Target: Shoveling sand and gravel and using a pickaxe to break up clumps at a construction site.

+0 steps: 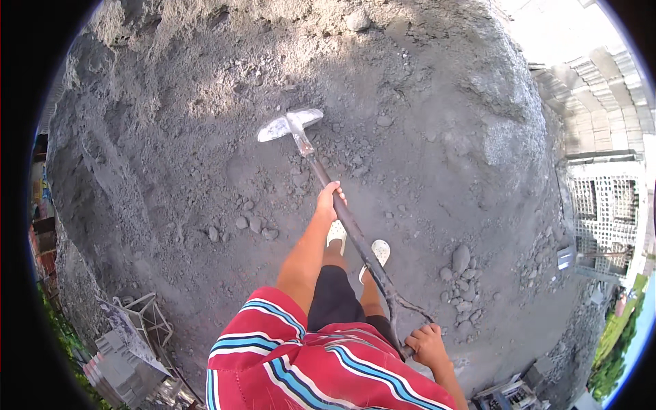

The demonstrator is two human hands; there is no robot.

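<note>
All around, a broad bank of grey, gritty sand, rising toward the top of the view and sunlit in patches, with trodden ground at its foot. At the right edge, stacked pale blocks, curved by the lens; at lower left, a metal frame. Nearer, a red striped shirt above dark shorts. Across the middle, in front of the body, a shovel, slanting from a pale-smeared blade ahead of the feet to a forked handle end near the right hip; contact between blade and ground hard to tell from above. Looks stiff and sturdy, likely heavier toward the blade and more so once loaded, hardly fragile, perhaps a little slippery along the dark shaft. Best gripped at two places: partway down the shaft for lifting, at the forked end for steering. To the right, a cluster of rounded stones; below the shaft, white clogs. Smaller, left hand partway along the shaft, fingers wrapped round it; right hand at the forked end, fingers clenched over the grip. Smallest, loose gravel near the blade
</note>
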